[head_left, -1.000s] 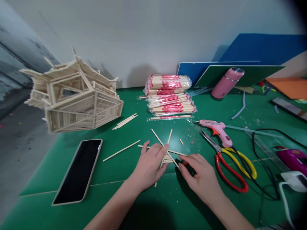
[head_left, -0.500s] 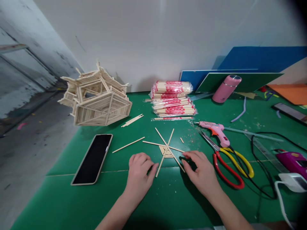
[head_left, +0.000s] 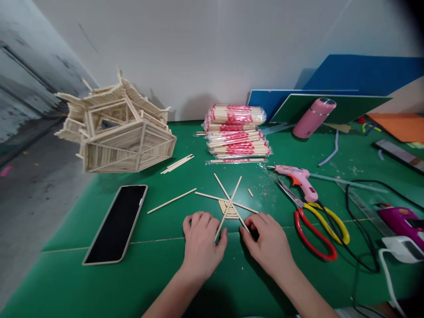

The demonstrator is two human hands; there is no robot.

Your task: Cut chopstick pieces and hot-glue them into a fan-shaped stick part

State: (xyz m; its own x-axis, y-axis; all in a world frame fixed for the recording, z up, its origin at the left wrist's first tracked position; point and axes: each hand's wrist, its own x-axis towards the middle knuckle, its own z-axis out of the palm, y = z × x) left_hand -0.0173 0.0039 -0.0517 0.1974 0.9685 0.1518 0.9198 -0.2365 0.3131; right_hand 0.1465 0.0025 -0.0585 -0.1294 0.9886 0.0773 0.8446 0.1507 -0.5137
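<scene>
Three thin wooden sticks (head_left: 236,188) cross at one middle point on the green table, like a six-armed star. In the wedge facing me, several short stick pieces (head_left: 230,214) lie in parallel rows. My left hand (head_left: 202,243) has its thumb and forefinger closed about the near left end of one long stick. My right hand (head_left: 267,240) pinches the near right end of another, its knuckles close to the third stick's right tip. A tiny stick piece (head_left: 251,192) lies behind the star. One loose stick (head_left: 172,200) rests to its left.
A stick-built house model (head_left: 115,128) stands at back left, a phone (head_left: 115,225) in front. Wrapped stick bundles (head_left: 236,132) lie at the back. On the right are a pink glue gun (head_left: 298,177), scissors (head_left: 318,223), a pink bottle (head_left: 314,118) and a black cable (head_left: 361,247).
My left hand has moved right onto the near end of a stick. My right hand has shifted left and down to another stick's end. The view has shifted slightly.
</scene>
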